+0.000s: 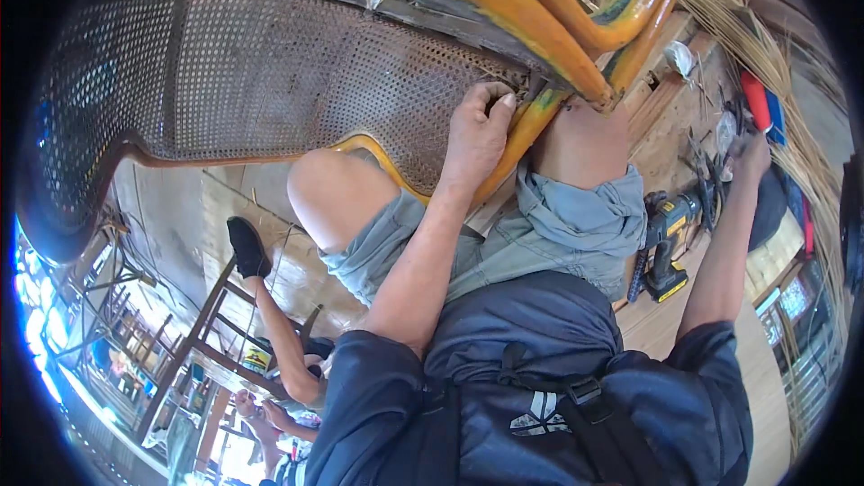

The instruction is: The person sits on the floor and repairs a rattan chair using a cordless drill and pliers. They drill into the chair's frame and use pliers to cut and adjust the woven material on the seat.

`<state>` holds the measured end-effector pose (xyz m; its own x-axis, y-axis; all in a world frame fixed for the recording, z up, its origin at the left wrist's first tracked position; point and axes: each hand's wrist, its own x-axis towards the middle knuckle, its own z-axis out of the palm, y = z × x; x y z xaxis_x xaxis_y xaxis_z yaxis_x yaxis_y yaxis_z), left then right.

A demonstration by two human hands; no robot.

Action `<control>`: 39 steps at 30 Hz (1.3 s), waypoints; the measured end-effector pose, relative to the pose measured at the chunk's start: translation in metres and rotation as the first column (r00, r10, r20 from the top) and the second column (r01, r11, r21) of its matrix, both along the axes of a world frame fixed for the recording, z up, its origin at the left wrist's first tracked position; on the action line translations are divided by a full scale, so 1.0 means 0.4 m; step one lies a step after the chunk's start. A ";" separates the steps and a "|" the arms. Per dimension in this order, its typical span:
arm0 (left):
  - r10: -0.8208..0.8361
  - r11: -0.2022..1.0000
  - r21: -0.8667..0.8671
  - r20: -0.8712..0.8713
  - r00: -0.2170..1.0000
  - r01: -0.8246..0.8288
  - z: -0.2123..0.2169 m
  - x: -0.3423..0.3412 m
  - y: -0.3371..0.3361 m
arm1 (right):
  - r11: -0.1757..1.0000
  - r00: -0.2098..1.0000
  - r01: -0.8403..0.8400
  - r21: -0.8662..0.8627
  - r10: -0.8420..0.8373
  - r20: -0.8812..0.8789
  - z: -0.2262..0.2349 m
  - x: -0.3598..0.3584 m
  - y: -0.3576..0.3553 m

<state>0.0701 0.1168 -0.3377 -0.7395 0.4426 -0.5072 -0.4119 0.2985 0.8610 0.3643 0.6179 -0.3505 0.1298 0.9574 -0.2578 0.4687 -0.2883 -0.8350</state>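
Observation:
A brown woven cane panel (261,72) in a curved wooden frame lies on its side across my lap. Bent yellow-orange poles (504,13) with green patches join it at the right. Near the panel's right corner, my left hand (477,130) rests with fingers curled together; anything between them is hidden. Out to the right, my right hand (749,157) is among small tools beside a red-handled tool (756,99). Its fingers are small and smeared, so I cannot make out whether they hold anything. A yellow-and-black cordless drill (669,243) stands near my right thigh.
Long strands of dry cane (747,36) hang along the right side, near clear plastic bags (681,58). Pliers-like tools (702,166) lie by the right hand. At lower left, another person's leg with a black shoe (247,247) extends beside wooden chair frames (193,337).

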 end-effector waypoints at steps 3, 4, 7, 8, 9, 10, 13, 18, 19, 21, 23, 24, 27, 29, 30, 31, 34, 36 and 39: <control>0.002 1.000 -0.006 -0.011 1.000 -0.002 -0.004 -0.004 -0.018 | 0.966 0.983 -0.156 -0.207 0.132 -0.125 0.212 -0.124 -0.245; -0.006 1.000 0.005 -0.021 1.000 0.006 -0.013 -0.004 -0.018 | 0.902 0.959 -0.276 -0.332 0.233 -0.164 0.276 -0.152 -0.316; 0.037 0.993 0.104 0.088 0.995 -0.046 -0.062 0.009 -0.024 | 0.789 0.916 -0.393 -0.473 0.380 -0.127 0.393 -0.258 -0.545; 0.025 0.996 0.086 0.076 0.997 -0.031 -0.061 0.006 -0.021 | 0.757 0.889 -0.407 -0.511 0.457 -0.031 0.418 -0.278 -0.601; 0.013 0.997 0.071 0.065 0.998 -0.018 -0.056 0.002 -0.017 | 0.693 0.779 -0.516 -0.504 0.624 0.062 0.448 -0.309 -0.671; -0.001 0.999 0.051 0.048 0.999 -0.001 -0.049 -0.002 -0.012 | 0.608 0.634 -0.609 -0.510 0.759 0.148 0.468 -0.334 -0.730; -0.027 0.999 0.021 0.055 0.998 0.026 -0.030 -0.011 -0.013 | 0.319 0.239 -0.814 -0.486 0.946 0.219 0.458 -0.399 -0.842; -0.015 0.998 0.064 0.095 0.995 0.009 -0.025 -0.015 -0.011 | 0.064 -0.230 -0.870 -0.489 0.825 0.516 0.412 -0.519 -0.902; -0.004 0.996 0.087 0.099 0.995 -0.005 -0.027 -0.017 -0.012 | 0.093 -0.242 -0.851 -0.517 0.804 0.543 0.409 -0.544 -0.917; -0.023 0.996 0.083 0.080 0.997 0.017 -0.033 -0.019 -0.011 | 0.157 -0.270 -0.810 -0.565 0.755 0.597 0.411 -0.592 -0.948; -0.058 0.995 0.090 0.080 0.995 0.050 -0.044 -0.020 -0.010 | 0.096 -0.288 -0.858 -0.504 0.724 0.627 0.400 -0.602 -0.962; -0.078 0.993 0.091 0.074 0.994 0.071 -0.052 -0.020 -0.007 | 0.031 -0.315 -0.890 -0.455 0.680 0.662 0.375 -0.593 -0.957; -0.147 0.987 0.072 0.075 0.986 0.142 -0.063 -0.022 -0.011 | -0.028 -0.402 -0.878 -0.478 0.584 0.705 0.377 -0.616 -0.990; -0.215 0.976 0.054 0.108 0.971 0.210 -0.035 -0.040 -0.018 | -0.035 -0.451 -0.860 -0.509 0.520 0.725 0.390 -0.638 -1.016; -0.220 0.975 0.061 0.114 0.969 0.214 -0.033 -0.040 -0.021 | -0.052 -0.467 -0.860 -0.507 0.481 0.742 0.392 -0.645 -1.023; -0.227 0.973 0.072 0.116 0.967 0.220 -0.030 -0.040 -0.019 | -0.067 -0.479 -0.861 -0.504 0.438 0.761 0.395 -0.649 -1.025; -0.227 0.971 0.091 0.065 0.972 0.221 -0.050 -0.035 -0.009 | -0.218 -0.608 -0.794 -0.568 0.255 0.752 0.392 -0.657 -1.013; -0.208 0.975 0.090 0.035 0.978 0.204 -0.071 -0.030 -0.009 | -0.200 -0.607 -0.795 -0.573 0.276 0.746 0.389 -0.663 -1.019; -0.197 0.977 0.090 0.029 0.980 0.194 -0.075 -0.025 -0.005 | -0.288 -0.656 -0.750 -0.596 0.212 0.724 0.387 -0.670 -1.005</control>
<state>0.0603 0.1148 -0.3676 -0.6157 0.6200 -0.4863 -0.3852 0.3017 0.8722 0.0963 0.2159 -0.1955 -0.8243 -0.0075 -0.5660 -0.1601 0.9622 0.2204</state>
